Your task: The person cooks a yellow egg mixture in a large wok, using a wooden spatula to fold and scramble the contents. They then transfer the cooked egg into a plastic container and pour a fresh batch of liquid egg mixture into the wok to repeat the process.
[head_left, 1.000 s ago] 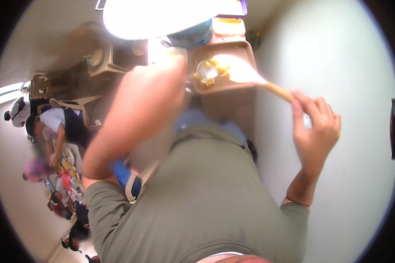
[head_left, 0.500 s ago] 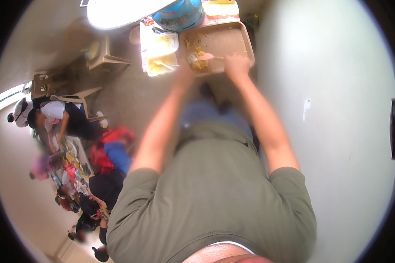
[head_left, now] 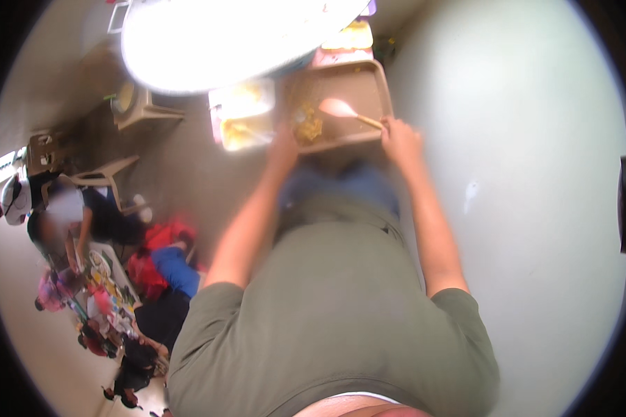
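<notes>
My right hand (head_left: 402,142) is closed around the wooden handle of a spoon (head_left: 338,107) with a broad, pale pink head. The spoon is held over a brown rectangular tray (head_left: 368,90), close to its near right corner. Yellow, crumbly food (head_left: 308,126) lies in the left part of the tray, with a whitish patch in it. My left hand (head_left: 283,147) is at the tray's near left corner; its fingers are blurred, so their grip is unclear. Left of the tray are two light plastic containers, one farther (head_left: 247,97) and one nearer (head_left: 242,135) with yellow food.
A large glaring white rounded shape (head_left: 222,42) covers the top of the view. Another container with yellow contents (head_left: 351,38) stands beyond the tray. A wall (head_left: 522,174) runs along my right. Plastic chairs (head_left: 142,111) and several people around a table (head_left: 122,267) are at left.
The spoon has lifted off the food and moved right with my right hand. The tray sits lower in the view. The white shape now hides most of the blue bucket.
</notes>
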The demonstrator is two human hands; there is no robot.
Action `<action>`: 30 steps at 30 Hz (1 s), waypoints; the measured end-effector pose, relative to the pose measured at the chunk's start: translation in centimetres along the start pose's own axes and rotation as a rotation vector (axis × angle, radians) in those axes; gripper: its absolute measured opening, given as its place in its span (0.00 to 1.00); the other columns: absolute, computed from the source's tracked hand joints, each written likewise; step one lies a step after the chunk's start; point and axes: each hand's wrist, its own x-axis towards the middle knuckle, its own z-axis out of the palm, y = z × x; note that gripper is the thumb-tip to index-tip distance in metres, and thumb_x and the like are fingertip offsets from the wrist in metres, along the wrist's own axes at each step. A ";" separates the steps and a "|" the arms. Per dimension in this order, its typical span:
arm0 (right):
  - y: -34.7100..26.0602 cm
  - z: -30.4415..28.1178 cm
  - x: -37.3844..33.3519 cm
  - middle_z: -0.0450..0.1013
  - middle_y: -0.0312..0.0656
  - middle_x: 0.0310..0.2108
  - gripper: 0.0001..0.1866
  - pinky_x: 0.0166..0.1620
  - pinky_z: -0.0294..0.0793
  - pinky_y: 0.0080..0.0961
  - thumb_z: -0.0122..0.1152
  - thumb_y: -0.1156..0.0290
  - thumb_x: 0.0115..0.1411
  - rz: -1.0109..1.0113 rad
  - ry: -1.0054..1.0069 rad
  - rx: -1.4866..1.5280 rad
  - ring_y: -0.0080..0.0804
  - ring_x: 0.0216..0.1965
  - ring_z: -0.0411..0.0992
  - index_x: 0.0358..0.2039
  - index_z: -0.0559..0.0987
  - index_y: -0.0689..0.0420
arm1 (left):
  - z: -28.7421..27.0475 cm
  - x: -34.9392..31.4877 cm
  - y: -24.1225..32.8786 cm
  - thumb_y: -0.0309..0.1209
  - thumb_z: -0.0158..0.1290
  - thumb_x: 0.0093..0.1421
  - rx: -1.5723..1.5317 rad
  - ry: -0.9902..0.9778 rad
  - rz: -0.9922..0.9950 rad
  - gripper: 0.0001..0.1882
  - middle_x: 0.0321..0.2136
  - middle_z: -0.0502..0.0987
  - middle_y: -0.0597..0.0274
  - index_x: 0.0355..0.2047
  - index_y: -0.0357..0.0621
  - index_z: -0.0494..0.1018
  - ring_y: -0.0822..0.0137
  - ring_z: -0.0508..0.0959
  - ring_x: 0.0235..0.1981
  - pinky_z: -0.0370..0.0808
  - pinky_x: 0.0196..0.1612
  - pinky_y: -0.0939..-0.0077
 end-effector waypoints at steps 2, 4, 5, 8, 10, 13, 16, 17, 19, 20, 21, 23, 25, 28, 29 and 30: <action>2.7 3.3 1.2 0.80 0.41 0.43 0.11 0.48 0.72 0.52 0.58 0.64 0.66 0.010 -0.016 0.085 0.45 0.48 0.78 0.48 0.80 0.48 | 2.1 -0.3 -1.1 0.33 0.47 0.70 -0.101 -0.019 -0.029 0.13 0.37 0.80 0.30 0.50 0.38 0.67 0.30 0.80 0.41 0.74 0.44 0.39; 5.1 5.5 2.5 0.79 0.42 0.45 0.13 0.49 0.71 0.53 0.58 0.64 0.66 -0.052 -0.009 0.106 0.46 0.51 0.77 0.50 0.78 0.47 | 4.8 -1.2 -2.0 0.32 0.49 0.68 -0.220 0.032 0.004 0.13 0.38 0.79 0.32 0.47 0.36 0.68 0.33 0.80 0.41 0.73 0.44 0.41; 5.3 5.4 3.2 0.76 0.43 0.48 0.12 0.52 0.72 0.53 0.58 0.63 0.67 -0.048 -0.093 0.086 0.47 0.54 0.75 0.50 0.78 0.48 | 5.8 -1.2 -1.9 0.31 0.51 0.66 -0.286 0.043 -0.106 0.12 0.36 0.79 0.38 0.44 0.36 0.68 0.38 0.80 0.38 0.74 0.42 0.45; 6.3 4.4 6.6 0.74 0.45 0.49 0.14 0.55 0.73 0.52 0.60 0.59 0.67 0.037 -0.116 0.239 0.48 0.55 0.74 0.50 0.78 0.47 | 9.2 -1.4 -3.8 0.29 0.54 0.65 -0.543 0.004 -0.411 0.07 0.29 0.76 0.56 0.38 0.40 0.70 0.58 0.78 0.28 0.76 0.35 0.58; 7.6 3.6 11.9 0.74 0.46 0.50 0.15 0.56 0.74 0.51 0.61 0.56 0.66 0.052 -0.090 0.315 0.48 0.55 0.74 0.50 0.78 0.47 | 10.5 -1.6 -4.2 0.31 0.55 0.67 -0.630 -0.104 -0.645 0.06 0.28 0.74 0.60 0.39 0.42 0.71 0.62 0.77 0.28 0.76 0.32 0.62; 11.5 4.0 26.0 0.76 0.48 0.46 0.18 0.51 0.77 0.44 0.63 0.52 0.65 0.041 0.099 0.578 0.50 0.49 0.77 0.47 0.80 0.50 | 10.2 -0.9 0.4 0.34 0.54 0.69 -1.052 -0.186 -1.073 0.07 0.27 0.74 0.61 0.39 0.44 0.71 0.63 0.77 0.27 0.76 0.29 0.65; 12.5 2.8 42.2 0.77 0.53 0.45 0.26 0.51 0.77 0.41 0.67 0.49 0.62 0.054 0.179 0.826 0.47 0.46 0.78 0.49 0.80 0.58 | 11.6 0.3 2.3 0.34 0.54 0.71 -1.165 -0.082 -1.080 0.08 0.29 0.75 0.61 0.40 0.44 0.71 0.64 0.76 0.27 0.76 0.28 0.65; 11.5 2.6 45.8 0.76 0.58 0.50 0.31 0.54 0.77 0.41 0.68 0.46 0.62 0.093 0.201 0.829 0.50 0.50 0.78 0.52 0.78 0.60 | 11.9 0.1 2.4 0.34 0.53 0.71 -1.145 -0.049 -1.081 0.07 0.29 0.75 0.61 0.41 0.44 0.70 0.64 0.76 0.27 0.76 0.28 0.66; 9.2 2.6 51.4 0.74 0.62 0.56 0.41 0.60 0.74 0.45 0.66 0.39 0.61 0.166 0.112 0.827 0.56 0.57 0.75 0.58 0.72 0.63 | 13.3 -0.7 3.3 0.32 0.51 0.72 -1.114 0.016 -1.090 0.06 0.30 0.75 0.61 0.42 0.44 0.69 0.65 0.76 0.27 0.77 0.29 0.66; 9.5 3.4 54.0 0.75 0.62 0.54 0.41 0.59 0.74 0.46 0.66 0.38 0.60 0.211 0.061 0.836 0.57 0.56 0.75 0.58 0.72 0.63 | 14.0 -0.5 3.8 0.32 0.49 0.73 -1.091 0.020 -1.039 0.05 0.30 0.75 0.61 0.44 0.47 0.68 0.66 0.74 0.26 0.76 0.29 0.66; 9.3 4.5 56.1 0.76 0.62 0.53 0.41 0.58 0.74 0.46 0.66 0.38 0.60 0.247 0.003 0.839 0.57 0.56 0.76 0.57 0.71 0.62 | 14.5 0.0 5.0 0.32 0.48 0.73 -1.048 0.076 -1.044 0.04 0.29 0.74 0.62 0.44 0.48 0.67 0.68 0.73 0.25 0.76 0.28 0.68; 9.2 7.1 58.4 0.77 0.61 0.51 0.39 0.57 0.74 0.46 0.65 0.38 0.61 0.178 -0.053 0.805 0.57 0.54 0.77 0.55 0.71 0.62 | 15.2 0.1 8.5 0.32 0.47 0.73 -0.975 0.184 -1.069 0.03 0.28 0.73 0.63 0.44 0.49 0.67 0.70 0.71 0.23 0.75 0.26 0.70; 9.4 9.4 60.7 0.78 0.60 0.47 0.32 0.53 0.74 0.48 0.62 0.43 0.66 0.082 -0.048 0.828 0.55 0.50 0.78 0.50 0.72 0.62 | 16.1 0.0 9.0 0.31 0.46 0.73 -0.900 0.198 -1.040 0.02 0.27 0.71 0.65 0.43 0.50 0.66 0.73 0.69 0.22 0.73 0.23 0.73; 11.6 11.0 63.1 0.79 0.58 0.39 0.24 0.49 0.75 0.47 0.55 0.50 0.72 0.058 -0.023 0.938 0.54 0.42 0.79 0.46 0.73 0.62 | 15.3 0.6 9.6 0.31 0.46 0.74 -0.829 0.270 -1.052 0.01 0.26 0.70 0.67 0.43 0.50 0.65 0.75 0.68 0.21 0.70 0.20 0.77; 11.4 11.8 61.3 0.79 0.58 0.40 0.24 0.48 0.75 0.45 0.54 0.50 0.72 0.074 -0.039 0.926 0.53 0.42 0.79 0.46 0.72 0.63 | 15.5 -1.0 10.6 0.31 0.45 0.74 -0.816 0.279 -1.109 0.01 0.26 0.70 0.68 0.42 0.50 0.65 0.76 0.67 0.20 0.69 0.19 0.78; 12.5 12.3 61.0 0.79 0.56 0.38 0.23 0.47 0.75 0.44 0.56 0.52 0.71 0.042 0.001 0.854 0.50 0.41 0.79 0.46 0.71 0.63 | 16.0 -1.7 10.9 0.32 0.45 0.74 -0.795 0.308 -1.104 0.02 0.25 0.69 0.68 0.42 0.50 0.65 0.77 0.66 0.19 0.68 0.19 0.79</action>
